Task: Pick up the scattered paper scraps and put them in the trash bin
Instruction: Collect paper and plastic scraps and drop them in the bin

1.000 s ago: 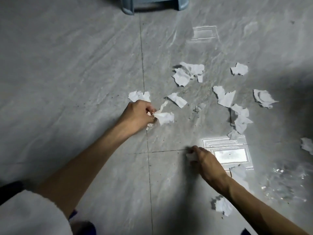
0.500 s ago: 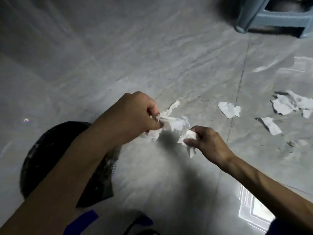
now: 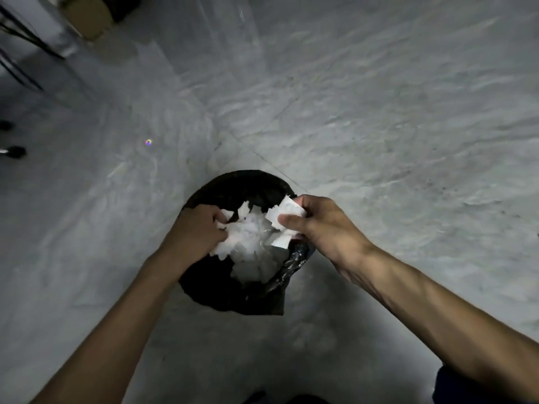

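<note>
Both hands are over the mouth of a round trash bin (image 3: pixel 233 185) lined with a black plastic bag (image 3: pixel 280 281), which stands on a grey marbled tile floor (image 3: pixel 379 112). The left hand (image 3: pixel 195 231) is curled at the bin's left rim, its fingers closed around a wad of white paper scraps (image 3: pixel 233 234) that juts out to the right, over the opening. The right hand (image 3: pixel 323 225) is at the right rim, with the thumb pressed down on another white paper piece (image 3: pixel 287 212) and the fingers folded behind it, so the scrap is pinched and sticks out towards the left hand. Below the two hands, inside the bag, lies a pile of pale, crumpled scraps (image 3: pixel 253 266). The picture is slightly blurred. At the top left, dark furniture legs (image 3: pixel 17 39) and a cardboard box (image 3: pixel 90 16) are near the wall.
</note>
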